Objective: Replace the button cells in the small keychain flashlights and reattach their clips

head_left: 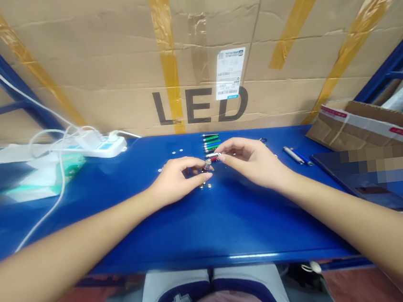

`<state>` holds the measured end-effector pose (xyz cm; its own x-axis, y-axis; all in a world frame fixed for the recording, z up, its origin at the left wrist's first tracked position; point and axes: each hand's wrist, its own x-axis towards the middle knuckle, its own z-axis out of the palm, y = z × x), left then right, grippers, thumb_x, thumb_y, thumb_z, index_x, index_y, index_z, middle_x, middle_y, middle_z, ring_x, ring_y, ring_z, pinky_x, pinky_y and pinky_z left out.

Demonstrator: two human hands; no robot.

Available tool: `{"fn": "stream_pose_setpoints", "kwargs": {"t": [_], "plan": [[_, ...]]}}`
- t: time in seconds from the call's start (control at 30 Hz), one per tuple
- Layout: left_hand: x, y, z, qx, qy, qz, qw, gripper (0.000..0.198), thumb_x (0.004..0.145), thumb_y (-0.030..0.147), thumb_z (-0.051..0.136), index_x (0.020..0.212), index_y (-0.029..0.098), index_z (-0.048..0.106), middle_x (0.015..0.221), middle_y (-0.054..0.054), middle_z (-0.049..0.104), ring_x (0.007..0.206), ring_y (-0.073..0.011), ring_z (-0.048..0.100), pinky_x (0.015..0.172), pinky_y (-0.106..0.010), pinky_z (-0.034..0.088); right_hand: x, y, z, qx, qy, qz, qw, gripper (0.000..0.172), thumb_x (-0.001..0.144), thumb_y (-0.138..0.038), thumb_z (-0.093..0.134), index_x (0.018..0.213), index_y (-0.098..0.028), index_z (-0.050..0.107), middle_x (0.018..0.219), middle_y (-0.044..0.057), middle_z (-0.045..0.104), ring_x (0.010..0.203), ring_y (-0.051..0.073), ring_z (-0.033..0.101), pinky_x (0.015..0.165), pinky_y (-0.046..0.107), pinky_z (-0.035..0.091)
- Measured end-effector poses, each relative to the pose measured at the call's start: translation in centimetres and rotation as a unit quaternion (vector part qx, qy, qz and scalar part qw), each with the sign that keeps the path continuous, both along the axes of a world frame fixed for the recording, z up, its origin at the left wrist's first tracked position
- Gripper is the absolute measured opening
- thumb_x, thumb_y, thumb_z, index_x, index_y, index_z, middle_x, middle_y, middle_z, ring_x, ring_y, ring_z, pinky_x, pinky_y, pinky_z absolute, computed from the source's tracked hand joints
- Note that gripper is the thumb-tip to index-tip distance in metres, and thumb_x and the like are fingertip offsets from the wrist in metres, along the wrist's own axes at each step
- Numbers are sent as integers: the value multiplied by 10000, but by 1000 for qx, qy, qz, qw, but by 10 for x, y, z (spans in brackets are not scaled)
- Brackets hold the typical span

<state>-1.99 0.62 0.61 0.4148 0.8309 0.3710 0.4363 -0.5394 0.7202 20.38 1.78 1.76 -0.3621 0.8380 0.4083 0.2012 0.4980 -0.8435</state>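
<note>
A shiny metal-looking cylinder [207, 163]; glossy, smooth tabletop [209, 227]; creased cardboard [114, 73] (its tape [163, 35] shiny plastic).

Metal cylinder [208, 164]: short, silvery, nearly upright, at frame centre; fine detail blurred.
Slim silvery piece [213, 155]: roughly level, just above and right of the cylinder.

Bright, even light fills the view, with glare along the table's [203, 232] front edge and on the tape [164, 39]. Stretching and blur smear the outer edges, 1 blocky patch covers part of the dark panel [364, 187], and the tubes [212, 143] look soft.
</note>
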Motion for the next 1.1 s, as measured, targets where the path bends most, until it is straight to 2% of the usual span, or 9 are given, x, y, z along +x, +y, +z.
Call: {"fn": "stream_pose_setpoints", "kwargs": {"t": [0.2, 0.33, 0.5, 0.57, 0.67, 0.73, 0.9, 1.1], "plan": [[0, 1, -1, 3, 5, -3, 1000, 255, 811, 386, 734, 967, 188, 775, 981, -59, 766, 842, -186, 666, 823, -315, 537, -2, -2, -4, 7, -3, 50, 999, 224, 870, -369, 693, 1017, -202, 713, 1046, 69, 727, 959, 207, 676, 919, 402, 548], [0, 0, -1, 9, 4, 0, 1000, 256, 812, 382, 733, 963, 179, 772, 955, -61, 762, 836, -188, 665, 808, -307, 536, -4, -4, -3, 21, -13, 59, 998, 219, 873, -356, 696, 1032, -220, 759, 1092, 65, 734, 1000, 212, 677, 923, 393, 546], [1, -1, 1, 10, -14, 7, 1000, 259, 832, 391, 720, 976, 181, 768, 920, -43, 752, 811, -169, 652, 772, -276, 518, -2, -5, -3, -12, -30, 44, 999, 287, 852, -368, 714, 1061, -180, 771, 936, 72, 769, 762, 189, 695, 745, 363, 586], [2, -1, 2, -5, -25, 4, 1000, 273, 839, 405, 715, 978, 176, 767, 902, -40, 745, 796, -162, 642, 748, -265, 505, -1, -5, -3, 41, -60, 24, 997, 282, 867, -337, 695, 1077, -165, 771, 948, 88, 772, 768, 196, 696, 736, 361, 581], [3, 0, 3, -40, -36, -1, 999, 305, 841, 430, 711, 978, 163, 762, 883, -40, 735, 776, -155, 621, 723, -259, 485, 0, -6, -4, 166, -110, 13, 980, 237, 883, -261, 671, 1077, -173, 776, 973, 92, 773, 839, 208, 702, 775, 354, 568], [3, 1, 3, -56, -39, -2, 998, 311, 845, 433, 705, 981, 159, 758, 888, -40, 731, 768, -151, 605, 718, -260, 475, -1, -7, -4, 200, -122, 18, 972, 234, 887, -222, 658, 1090, -189, 769, 946, 74, 774, 785, 185, 697, 744, 327, 566], [4, 1, 2, -64, -38, -5, 997, 297, 844, 435, 702, 919, 151, 743, 822, -27, 691, 713, -135, 551, 680, -258, 451, -2, -9, -5, 169, -104, 32, 980, 220, 886, -199, 634, 1083, -195, 733, 892, 50, 758, 734, 157, 689, 729, 305, 569], [4, 2, -2, -61, -25, 9, 998, 317, 833, 440, 709, 940, 145, 749, 826, -32, 688, 685, -125, 526, 661, -255, 437, -6, -7, -9, 46, -55, 63, 995, 192, 851, -209, 656, 1028, -193, 583, 793, 20, 686, 702, 154, 678, 725, 327, 571]]}}
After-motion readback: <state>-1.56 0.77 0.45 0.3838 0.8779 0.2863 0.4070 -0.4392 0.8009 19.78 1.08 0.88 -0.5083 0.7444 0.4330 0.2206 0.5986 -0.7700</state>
